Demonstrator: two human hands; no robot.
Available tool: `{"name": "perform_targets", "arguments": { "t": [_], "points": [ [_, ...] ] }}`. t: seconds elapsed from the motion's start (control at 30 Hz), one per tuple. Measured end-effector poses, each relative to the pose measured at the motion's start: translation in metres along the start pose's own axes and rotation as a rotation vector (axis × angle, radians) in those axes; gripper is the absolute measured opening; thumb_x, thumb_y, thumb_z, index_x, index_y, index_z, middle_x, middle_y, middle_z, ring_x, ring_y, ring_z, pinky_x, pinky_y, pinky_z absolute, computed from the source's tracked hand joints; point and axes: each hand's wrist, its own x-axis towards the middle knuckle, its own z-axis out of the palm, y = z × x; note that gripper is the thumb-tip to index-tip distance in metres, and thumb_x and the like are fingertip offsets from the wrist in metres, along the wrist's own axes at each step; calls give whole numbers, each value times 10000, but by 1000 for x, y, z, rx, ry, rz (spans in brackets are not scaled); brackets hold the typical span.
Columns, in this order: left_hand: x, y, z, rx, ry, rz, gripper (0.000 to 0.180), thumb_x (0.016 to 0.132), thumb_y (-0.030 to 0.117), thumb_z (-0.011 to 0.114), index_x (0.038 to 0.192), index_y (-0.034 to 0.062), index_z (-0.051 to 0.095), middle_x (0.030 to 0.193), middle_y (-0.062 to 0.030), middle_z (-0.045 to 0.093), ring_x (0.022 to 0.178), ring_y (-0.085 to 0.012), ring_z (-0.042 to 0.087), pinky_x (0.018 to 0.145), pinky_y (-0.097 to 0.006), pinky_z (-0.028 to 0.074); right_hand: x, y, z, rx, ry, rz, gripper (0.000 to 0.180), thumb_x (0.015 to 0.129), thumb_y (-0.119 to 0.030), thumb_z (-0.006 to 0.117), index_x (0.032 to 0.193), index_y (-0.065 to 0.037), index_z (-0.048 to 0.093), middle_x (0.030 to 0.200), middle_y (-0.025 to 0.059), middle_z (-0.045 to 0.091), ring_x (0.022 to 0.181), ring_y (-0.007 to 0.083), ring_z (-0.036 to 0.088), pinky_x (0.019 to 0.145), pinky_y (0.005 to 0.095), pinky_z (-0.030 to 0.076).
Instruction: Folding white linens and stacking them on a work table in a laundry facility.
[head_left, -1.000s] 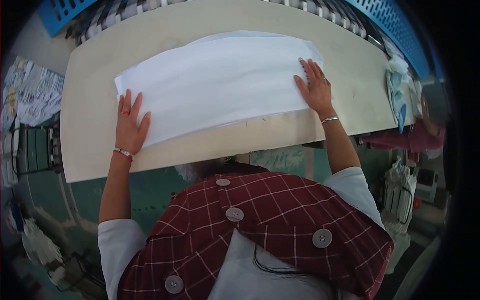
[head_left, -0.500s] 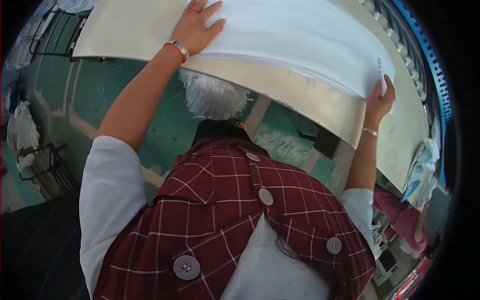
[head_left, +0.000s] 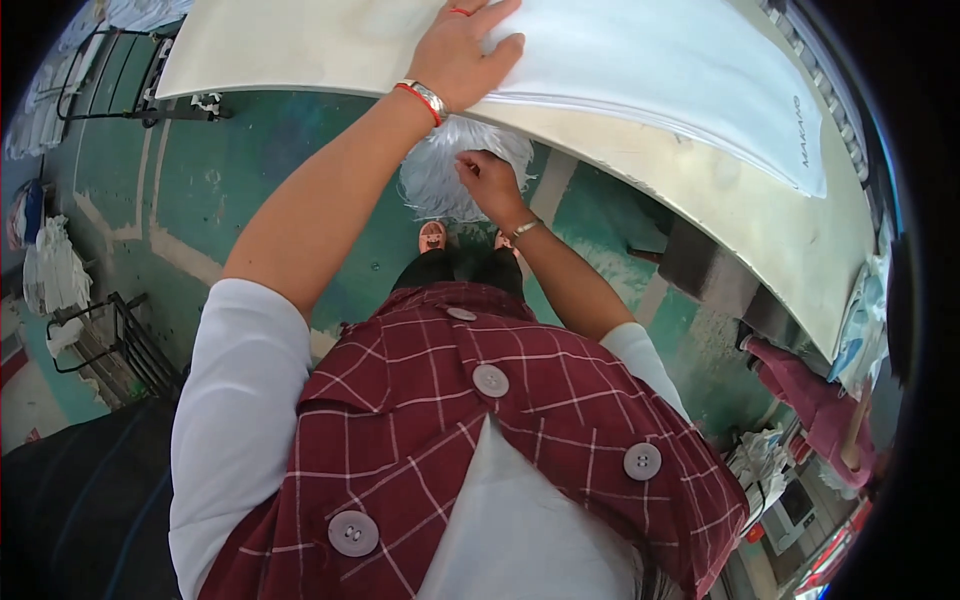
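A flat stack of thin white sheets (head_left: 640,70) with dark print near its right end lies along the table's near edge. Pressed on its left end is my left hand (head_left: 462,58), open, with the fingers spread and the thumb out. My right hand (head_left: 492,184) is below the table edge, in front of a hanging bundle of thin white strips (head_left: 432,178). Its fingers are curled in, and whatever may be between them is too small to make out. The top of the bundle is hidden behind the tabletop and my left wrist.
The cream tabletop (head_left: 290,45) has a curved near edge. Black wire racks (head_left: 150,345) and hanging white material (head_left: 60,265) stand at the left. A person in a pink sleeve (head_left: 810,395) is at the right, beside a hanging plastic bag (head_left: 862,330). Green floor (head_left: 270,150) lies below.
My right hand has left the right end of the stack and come down and left to the white strips. My left hand stays on the stack. The view has shifted.
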Motion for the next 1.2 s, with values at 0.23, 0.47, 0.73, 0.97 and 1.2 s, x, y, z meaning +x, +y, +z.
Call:
{"name": "perform_targets", "arguments": {
  "t": [0.23, 0.47, 0.73, 0.97, 1.2],
  "points": [
    [49, 51, 37, -76, -31, -23, 404, 819, 174, 594, 1189, 14, 561, 1299, -249, 475, 1245, -424, 402, 1038, -441, 354, 21, 16, -37, -272, 207, 128, 187, 750, -180, 662, 814, -15, 603, 803, 148, 644, 726, 282, 634, 678, 374, 500],
    [57, 66, 59, -82, -4, -8, 404, 809, 174, 588, 1176, 4, 568, 1292, -252, 482, 1238, -419, 411, 1030, -440, 363, 11, 16, -62, -250, 291, 279, 177, 722, -168, 651, 783, -18, 580, 767, 148, 628, 717, 298, 618, 657, 377, 487],
    [55, 76, 66, -105, 1, -33, 399, 798, 167, 585, 1164, 7, 580, 1283, -252, 493, 1239, -416, 410, 1029, -442, 365, 1, 27, -60, -283, 343, 111, 187, 748, -165, 653, 796, 1, 581, 754, 146, 630, 670, 286, 614, 646, 348, 492],
    [51, 77, 71, -117, 14, -21, 397, 796, 168, 586, 1162, 13, 584, 1283, -245, 497, 1237, -414, 414, 1025, -442, 369, -16, 57, -69, 61, 274, 303, 140, 842, -139, 622, 876, -4, 604, 801, 79, 655, 658, 162, 612, 634, 296, 492],
    [43, 69, 69, -125, 41, -17, 403, 785, 163, 602, 1162, 23, 587, 1282, -238, 502, 1240, -409, 415, 1024, -442, 370, -25, 9, -81, 718, 282, 572, 133, 919, -154, 550, 947, -38, 610, 733, 48, 628, 549, 74, 504, 505, 223, 415]
  ]
}}
